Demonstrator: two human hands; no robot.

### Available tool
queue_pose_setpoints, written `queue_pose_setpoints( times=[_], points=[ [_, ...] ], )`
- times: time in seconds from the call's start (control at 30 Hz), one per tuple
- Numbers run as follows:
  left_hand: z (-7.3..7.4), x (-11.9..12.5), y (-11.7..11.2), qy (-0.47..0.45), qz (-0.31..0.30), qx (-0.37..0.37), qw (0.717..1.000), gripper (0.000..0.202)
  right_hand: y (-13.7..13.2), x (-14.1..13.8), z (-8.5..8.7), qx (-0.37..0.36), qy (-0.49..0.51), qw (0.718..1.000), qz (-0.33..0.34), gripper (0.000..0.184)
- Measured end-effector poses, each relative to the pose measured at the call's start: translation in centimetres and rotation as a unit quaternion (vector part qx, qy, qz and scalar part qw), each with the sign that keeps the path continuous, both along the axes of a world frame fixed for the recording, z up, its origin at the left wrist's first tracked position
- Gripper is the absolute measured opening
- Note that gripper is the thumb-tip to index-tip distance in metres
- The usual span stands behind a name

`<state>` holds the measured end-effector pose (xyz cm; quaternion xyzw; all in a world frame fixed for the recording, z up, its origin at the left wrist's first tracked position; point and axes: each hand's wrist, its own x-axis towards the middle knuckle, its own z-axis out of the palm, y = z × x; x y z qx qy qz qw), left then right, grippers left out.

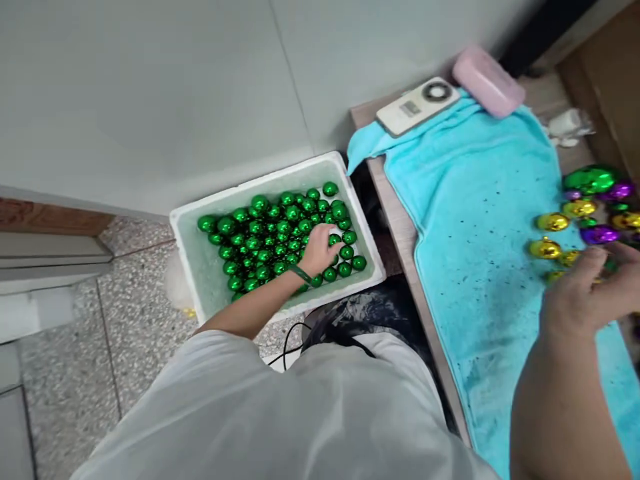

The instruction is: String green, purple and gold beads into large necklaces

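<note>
Green balls (pixel 273 233) fill a white foam box (pixel 193 250) on the speckled floor, just left of the table edge. Left hand (pixel 323 250) rests down among the balls at the box's right side, fingers curled; whether it clasps one cannot be told. A green band sits at that wrist. Right of the box, a turquoise towel (pixel 475 233) covers the table; right hand (pixel 587 293) hovers there, fingers loosely spread, beside mixed gold, purple and green balls (pixel 585 213).

Shiny green balls (pixel 280 233) heaped (loosely) in white foam box (pixel 193 250).
</note>
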<state>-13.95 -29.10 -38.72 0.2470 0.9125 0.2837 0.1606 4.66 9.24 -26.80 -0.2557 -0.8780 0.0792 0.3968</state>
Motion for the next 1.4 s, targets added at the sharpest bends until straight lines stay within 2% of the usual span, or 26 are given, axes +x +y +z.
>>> queue_pose_setpoints(
  times=[0.07, 0.1, 0.17, 0.3, 0.4, 0.5, 0.63, 0.73, 0.83, 0.97, 1.2, 1.4],
  points=[
    [-3.3, -2.2, -4.7, -0.052, 0.080, -0.135, 0.986, 0.063, -4.0, -2.6, 0.8, -0.009, -0.054, 0.995, 0.084, 0.043],
    [-4.5, -3.1, -6.3, -0.058, 0.097, -0.180, 0.977, 0.070, -6.1, -3.8, 0.9, -0.008, -0.070, 0.990, 0.124, 0.043],
    [-6.0, -4.7, -7.8, -0.040, 0.092, -0.237, 0.966, 0.079, -10.3, -5.9, 0.5, 0.004, -0.105, 0.975, 0.197, 0.041],
    [-6.6, -6.8, -6.8, 0.008, 0.061, -0.267, 0.962, 0.089, -16.6, -7.6, -1.5, -0.003, -0.237, 0.921, 0.309, 0.034],
    [-6.4, -8.2, -5.4, 0.055, 0.045, -0.263, 0.962, 0.090, -18.9, -7.6, -2.8, 0.002, -0.289, 0.891, 0.351, 0.028],
    [-6.7, -9.9, -5.4, 0.083, -0.012, -0.257, 0.963, 0.090, -19.4, -7.6, -3.7, 0.003, -0.314, 0.879, 0.358, 0.026],
    [-7.5, -11.6, -6.9, 0.026, -0.160, -0.266, 0.950, 0.086, -19.0, -8.0, -4.3, 0.017, -0.319, 0.884, 0.341, 0.025],
    [-8.0, -11.3, -8.1, -0.017, -0.213, -0.270, 0.939, 0.073, -18.9, -8.2, -4.7, 0.039, -0.328, 0.883, 0.333, 0.023],
    [-8.4, -9.9, -8.0, -0.026, -0.180, -0.256, 0.949, 0.074, -19.0, -8.2, -4.9, 0.081, -0.354, 0.869, 0.337, 0.021],
    [-8.7, -8.0, -6.0, -0.015, -0.106, -0.233, 0.967, 0.084, -19.3, -8.2, -5.0, 0.113, -0.379, 0.854, 0.339, 0.021],
    [-8.1, -6.4, -2.1, -0.021, -0.078, -0.241, 0.967, 0.080, -19.3, -8.4, -4.9, 0.098, -0.400, 0.842, 0.347, 0.020],
    [-7.5, -5.2, 2.2, -0.013, -0.103, -0.236, 0.966, 0.079, -19.2, -8.3, -4.9, 0.098, -0.386, 0.845, 0.357, 0.018]
  ],
)
